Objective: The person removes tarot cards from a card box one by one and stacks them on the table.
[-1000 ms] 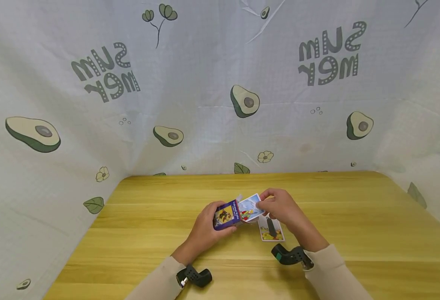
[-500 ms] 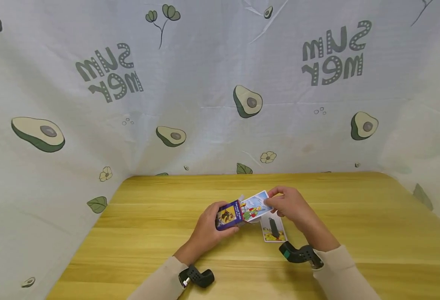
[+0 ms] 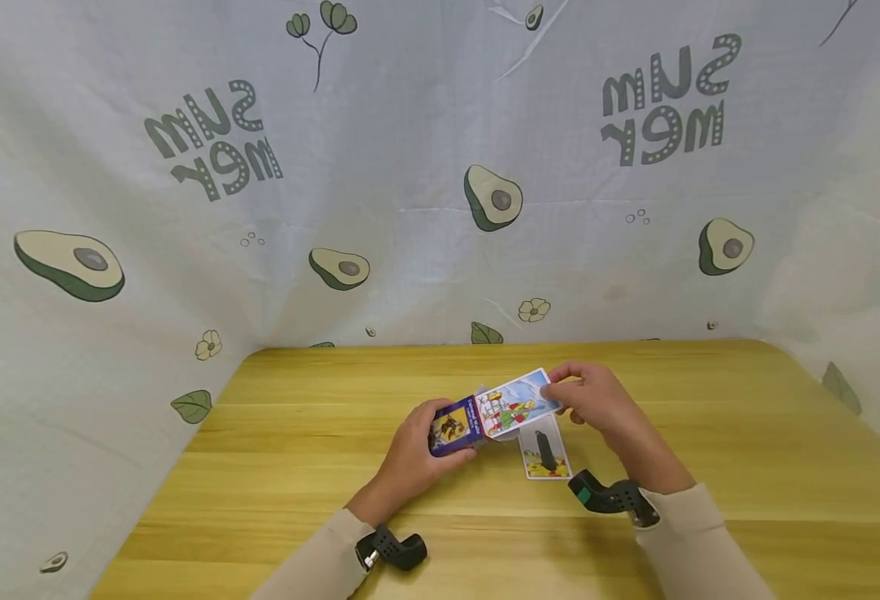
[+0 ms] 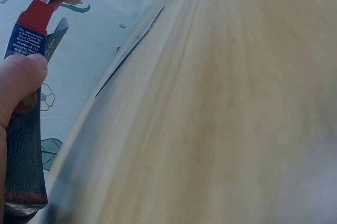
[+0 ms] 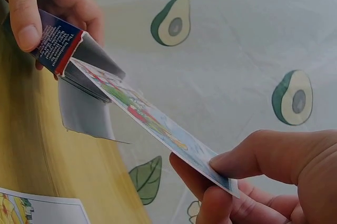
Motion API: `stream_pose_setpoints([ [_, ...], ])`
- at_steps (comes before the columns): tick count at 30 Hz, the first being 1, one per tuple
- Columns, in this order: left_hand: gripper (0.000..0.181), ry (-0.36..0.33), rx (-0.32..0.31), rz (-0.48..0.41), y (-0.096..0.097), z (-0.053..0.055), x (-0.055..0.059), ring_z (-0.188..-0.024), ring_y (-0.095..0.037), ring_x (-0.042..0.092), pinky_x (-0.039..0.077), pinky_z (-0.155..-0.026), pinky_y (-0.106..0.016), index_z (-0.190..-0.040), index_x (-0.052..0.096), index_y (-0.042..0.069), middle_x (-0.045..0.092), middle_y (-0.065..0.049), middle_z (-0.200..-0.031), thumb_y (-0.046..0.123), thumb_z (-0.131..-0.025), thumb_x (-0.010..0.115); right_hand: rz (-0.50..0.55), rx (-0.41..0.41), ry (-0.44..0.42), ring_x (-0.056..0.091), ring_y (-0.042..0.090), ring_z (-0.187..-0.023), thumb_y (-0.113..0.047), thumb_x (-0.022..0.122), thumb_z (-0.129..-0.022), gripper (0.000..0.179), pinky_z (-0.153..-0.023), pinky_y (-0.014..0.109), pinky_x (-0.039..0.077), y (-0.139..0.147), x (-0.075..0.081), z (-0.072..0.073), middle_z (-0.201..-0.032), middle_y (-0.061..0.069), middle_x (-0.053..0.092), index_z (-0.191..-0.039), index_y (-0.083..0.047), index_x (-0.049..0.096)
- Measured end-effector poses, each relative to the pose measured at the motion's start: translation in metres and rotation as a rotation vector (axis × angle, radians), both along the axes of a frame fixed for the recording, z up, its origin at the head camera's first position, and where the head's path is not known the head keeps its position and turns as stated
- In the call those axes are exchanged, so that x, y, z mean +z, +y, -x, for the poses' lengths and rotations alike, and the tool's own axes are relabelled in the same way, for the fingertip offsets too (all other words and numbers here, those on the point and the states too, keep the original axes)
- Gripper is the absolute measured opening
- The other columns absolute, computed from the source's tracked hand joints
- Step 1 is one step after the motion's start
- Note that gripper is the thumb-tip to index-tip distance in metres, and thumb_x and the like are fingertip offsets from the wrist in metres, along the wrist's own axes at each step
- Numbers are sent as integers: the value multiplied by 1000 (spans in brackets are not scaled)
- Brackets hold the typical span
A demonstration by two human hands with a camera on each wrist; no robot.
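Observation:
My left hand [image 3: 414, 450] grips a dark blue tarot card box [image 3: 455, 427], thumb on one narrow side and fingers on the other. The box's open end faces right, and its flap [image 5: 87, 110] hangs loose in the right wrist view. My right hand [image 3: 593, 398] pinches the outer end of a picture card [image 3: 518, 404] between thumb and fingers. Nearly the whole card shows outside the box, its other end right at the opening. Below it, another picture card [image 3: 545, 450] lies face up on the table.
The wooden table [image 3: 297, 500] runs back to a white curtain [image 3: 402, 167] printed with avocados. A black wrist camera [image 3: 391, 550] sits at my left cuff, and another wrist camera [image 3: 612, 496] at my right cuff.
My right hand has moved right and up, drawing the card farther out of the box. The left hand and box have stayed nearly in place.

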State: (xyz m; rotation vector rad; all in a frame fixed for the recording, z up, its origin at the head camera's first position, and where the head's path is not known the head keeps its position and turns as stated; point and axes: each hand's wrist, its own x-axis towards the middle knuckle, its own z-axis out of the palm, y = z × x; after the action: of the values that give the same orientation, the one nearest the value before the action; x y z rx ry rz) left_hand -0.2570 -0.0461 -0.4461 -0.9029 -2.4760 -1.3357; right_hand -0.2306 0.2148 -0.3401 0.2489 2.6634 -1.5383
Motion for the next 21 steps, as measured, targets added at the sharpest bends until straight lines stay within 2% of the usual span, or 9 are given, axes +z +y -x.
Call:
stream_pose_setpoints([
  [7,74,3,4,6,0,1,0,-107,-14,53,47,-88,-34,-135,47,8,55,-2,-126,44,-79,78,22,-15,-1,56,25,-80,-21,60,-92,36,-61,27,48,5,2,-1,-106,19,58,-117,3,54],
  [11,73,10,6,0,0,2,-1,-107,-14,53,48,-88,-34,-135,47,9,55,-2,-126,45,-79,77,80,-11,-8,64,23,-75,-20,57,-95,37,-61,26,51,7,4,-2,-111,24,58,-122,4,49],
  [16,72,14,4,-3,0,2,-2,-107,-14,53,48,-88,-34,-135,47,10,55,-2,-126,45,-79,77,167,0,-31,70,23,-71,-17,49,-99,37,-60,25,53,13,6,-2,-111,29,61,-129,3,40],
  [21,72,12,6,-4,1,2,-2,-106,-13,53,48,-88,-34,-135,48,10,55,-1,-125,45,-79,77,214,-5,-29,71,24,-73,-14,47,-100,36,-65,27,55,16,6,0,-108,28,61,-130,3,37],
])
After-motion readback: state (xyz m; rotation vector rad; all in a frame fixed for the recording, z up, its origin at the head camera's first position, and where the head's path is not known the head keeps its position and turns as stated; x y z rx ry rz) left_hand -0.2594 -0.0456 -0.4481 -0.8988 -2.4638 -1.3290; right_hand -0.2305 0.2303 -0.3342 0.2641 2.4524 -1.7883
